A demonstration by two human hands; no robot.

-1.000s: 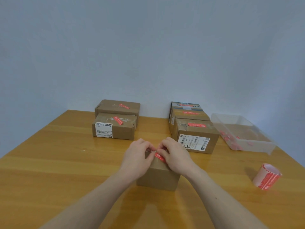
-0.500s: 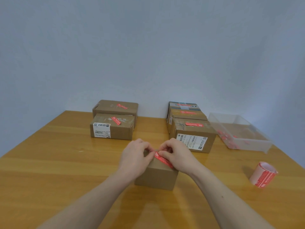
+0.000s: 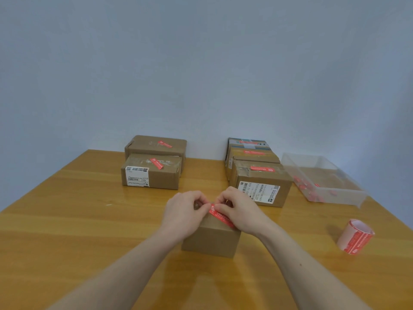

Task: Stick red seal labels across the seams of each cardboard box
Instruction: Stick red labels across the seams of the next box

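A small plain cardboard box point(image 3: 211, 241) stands on the wooden table point(image 3: 67, 220) in front of me. A red seal label point(image 3: 220, 215) lies slanted across its top. My left hand point(image 3: 183, 212) rests on the box's left side, its fingers curled and its thumb and fingertips at the label's far end. My right hand point(image 3: 240, 212) covers the right part of the box top, fingers curled, pinching the same end of the label. Much of the box top is hidden under both hands.
Two sealed boxes point(image 3: 152, 171) sit at the back left and three sealed boxes point(image 3: 259, 182) at the back right. A clear plastic bin point(image 3: 335, 193) with red scraps stands far right. A roll of red labels point(image 3: 355, 238) lies near the right edge.
More of the red label now shows along the box top, stretching toward me. Both hands stay at its far end and have barely shifted.
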